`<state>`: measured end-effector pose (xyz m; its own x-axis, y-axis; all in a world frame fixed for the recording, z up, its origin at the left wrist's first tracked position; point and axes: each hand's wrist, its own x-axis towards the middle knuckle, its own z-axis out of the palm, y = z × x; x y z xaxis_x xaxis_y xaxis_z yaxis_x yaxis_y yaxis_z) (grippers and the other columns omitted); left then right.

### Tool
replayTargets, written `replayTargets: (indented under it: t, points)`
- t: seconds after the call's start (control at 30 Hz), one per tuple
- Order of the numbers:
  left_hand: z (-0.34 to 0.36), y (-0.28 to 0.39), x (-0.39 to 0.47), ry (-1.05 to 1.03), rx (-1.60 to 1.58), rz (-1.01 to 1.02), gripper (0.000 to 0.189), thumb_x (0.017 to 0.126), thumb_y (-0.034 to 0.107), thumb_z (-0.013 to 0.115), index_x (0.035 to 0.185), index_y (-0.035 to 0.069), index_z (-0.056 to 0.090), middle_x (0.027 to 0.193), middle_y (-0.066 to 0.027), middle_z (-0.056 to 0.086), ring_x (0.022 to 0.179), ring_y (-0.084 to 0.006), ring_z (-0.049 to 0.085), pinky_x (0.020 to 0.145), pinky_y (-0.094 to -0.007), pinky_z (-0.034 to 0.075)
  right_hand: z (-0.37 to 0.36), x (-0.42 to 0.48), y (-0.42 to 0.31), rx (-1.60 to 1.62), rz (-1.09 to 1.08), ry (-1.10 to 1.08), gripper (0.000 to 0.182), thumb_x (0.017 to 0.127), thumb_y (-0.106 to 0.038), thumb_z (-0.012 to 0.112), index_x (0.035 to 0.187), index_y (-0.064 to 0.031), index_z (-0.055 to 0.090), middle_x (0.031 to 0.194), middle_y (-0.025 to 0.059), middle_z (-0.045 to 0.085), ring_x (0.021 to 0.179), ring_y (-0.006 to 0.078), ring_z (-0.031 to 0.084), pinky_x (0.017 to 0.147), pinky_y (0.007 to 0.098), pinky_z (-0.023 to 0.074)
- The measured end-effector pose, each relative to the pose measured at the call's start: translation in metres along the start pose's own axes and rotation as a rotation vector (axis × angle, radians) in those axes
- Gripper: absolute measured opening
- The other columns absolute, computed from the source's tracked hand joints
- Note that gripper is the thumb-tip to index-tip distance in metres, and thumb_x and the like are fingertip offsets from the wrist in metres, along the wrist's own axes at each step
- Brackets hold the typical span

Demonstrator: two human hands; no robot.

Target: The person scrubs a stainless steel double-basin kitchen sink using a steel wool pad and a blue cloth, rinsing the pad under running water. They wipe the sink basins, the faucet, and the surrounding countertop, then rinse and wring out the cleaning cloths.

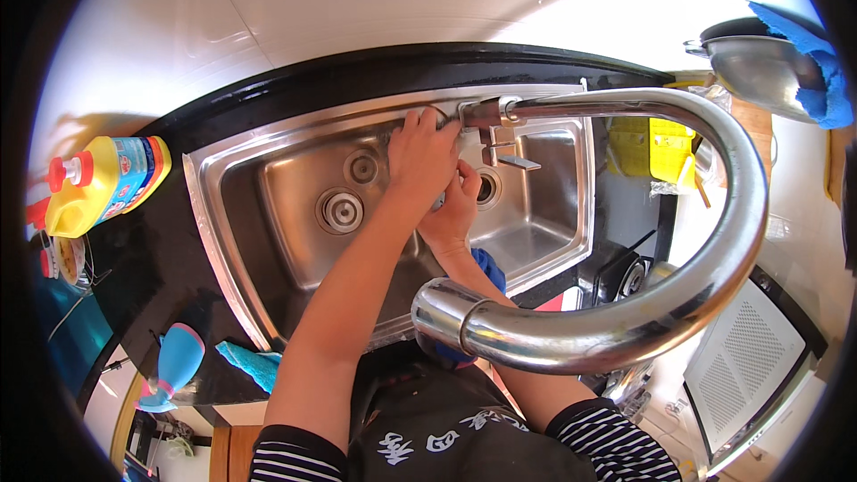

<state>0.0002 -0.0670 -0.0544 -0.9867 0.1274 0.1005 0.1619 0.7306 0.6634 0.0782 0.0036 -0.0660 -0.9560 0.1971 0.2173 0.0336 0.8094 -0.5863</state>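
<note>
Both my hands are together over the divider of a double-bowl stainless steel sink (294, 214), close to the base of the chrome faucet (492, 114). My left hand (422, 150) reaches to the sink's back rim, fingers bent downward; what lies under them is hidden. Just below it, my right hand (457, 211) has curled fingers around a small grey-blue object (438, 201), mostly covered, its kind unclear. The faucet's gooseneck spout (730, 227) arches over my right forearm. Partly behind that forearm, a dark blue cloth (489, 269) hangs at the sink.
A yellow pump bottle (110, 181) stands on the black counter (144, 268) at left, with a blue spray bottle (179, 358) and turquoise cloth (251, 363) nearer me. At right are a yellow plastic basket (663, 147), a gas stove (629, 278) and a steel pan (760, 70).
</note>
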Motion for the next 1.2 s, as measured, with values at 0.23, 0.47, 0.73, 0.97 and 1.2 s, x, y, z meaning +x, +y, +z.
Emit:
replayTargets:
  t: [0.23, 0.47, 0.73, 0.97, 1.2]
  points:
    - [-0.017, -0.009, 0.014, 0.189, -0.215, -0.096, 0.015, 0.070, 0.014, 0.067, 0.085, 0.016, 0.067, 0.086, -0.0044, 0.056, 0.090, -0.0271, 0.053, 0.074, -0.0390, 0.048, 0.001, -0.003, 0.015, 0.103, 0.002, 0.022, 0.023, 0.062, -0.004, 0.059, 0.084, -0.0052, 0.053, 0.109, 0.0140, 0.054, 0.098, 0.0333, 0.051, 0.080, 0.0386, 0.0444]
    - [-0.015, -0.011, 0.077, -0.017, -0.057, 0.094, 0.017, 0.072, 0.011, 0.064, 0.088, 0.015, 0.064, 0.085, -0.0042, 0.060, 0.090, -0.0275, 0.054, 0.075, -0.0389, 0.047, 0.003, -0.005, 0.011, 0.102, 0.026, 0.009, 0.022, 0.061, -0.002, 0.058, 0.081, -0.0060, 0.051, 0.109, 0.0151, 0.053, 0.096, 0.0341, 0.052, 0.080, 0.0381, 0.0451]
    - [0.004, -0.005, 0.112, -0.228, -0.054, 0.340, 0.006, 0.072, 0.008, 0.061, 0.075, 0.010, 0.066, 0.078, -0.0096, 0.064, 0.086, -0.0268, 0.060, 0.070, -0.0415, 0.051, 0.001, -0.002, 0.009, 0.074, 0.000, 0.025, 0.021, 0.062, -0.004, 0.062, 0.080, -0.0062, 0.051, 0.109, 0.0142, 0.053, 0.097, 0.0339, 0.051, 0.080, 0.0391, 0.0449]
    - [-0.008, -0.006, 0.122, -0.396, 0.027, 0.422, 0.002, 0.071, 0.008, 0.063, 0.072, 0.009, 0.062, 0.079, -0.0075, 0.060, 0.087, -0.0275, 0.056, 0.068, -0.0421, 0.048, 0.004, -0.002, 0.005, 0.042, -0.016, 0.037, 0.021, 0.063, -0.007, 0.065, 0.079, -0.0070, 0.051, 0.108, 0.0132, 0.053, 0.097, 0.0336, 0.050, 0.079, 0.0399, 0.0446]
    - [-0.008, -0.028, 0.099, -0.264, -0.009, 0.580, 0.004, 0.071, 0.006, 0.060, 0.068, 0.006, 0.060, 0.079, -0.0075, 0.055, 0.088, -0.0265, 0.053, 0.070, -0.0401, 0.050, 0.002, -0.001, 0.004, 0.011, -0.024, 0.031, 0.018, 0.064, -0.007, 0.066, 0.076, -0.0071, 0.053, 0.109, 0.0134, 0.053, 0.097, 0.0341, 0.050, 0.080, 0.0409, 0.0438]
